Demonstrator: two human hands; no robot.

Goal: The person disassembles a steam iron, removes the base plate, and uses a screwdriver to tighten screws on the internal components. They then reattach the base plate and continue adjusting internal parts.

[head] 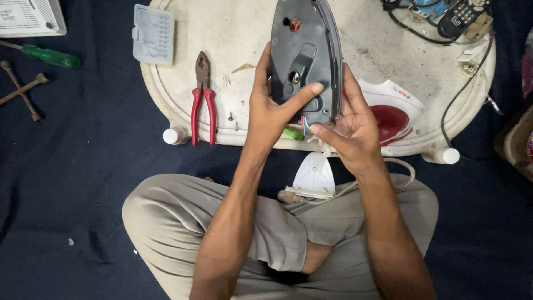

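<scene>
A dark grey iron base (pixel 306 44) with its cover off is held upright above a low white table (pixel 383 61). My left hand (pixel 272 108) grips its left edge, thumb across the inner plate. My right hand (pixel 347 125) supports its lower right side, fingertips at the coloured wires coming out of the bottom. A white back cover (pixel 315 176) with a beige cord (pixel 400 172) lies on my lap below. The white and red iron housing (pixel 391 114) rests on the table to the right.
Red-handled pliers (pixel 202 97) and small screws (pixel 231 116) lie on the table's left, near a clear plastic bit case (pixel 154 34). A green screwdriver (pixel 50 55), a metal cross wrench (pixel 22 89) and a white box (pixel 30 16) lie on the dark cloth. A remote (pixel 458 16) and cables sit at the back right.
</scene>
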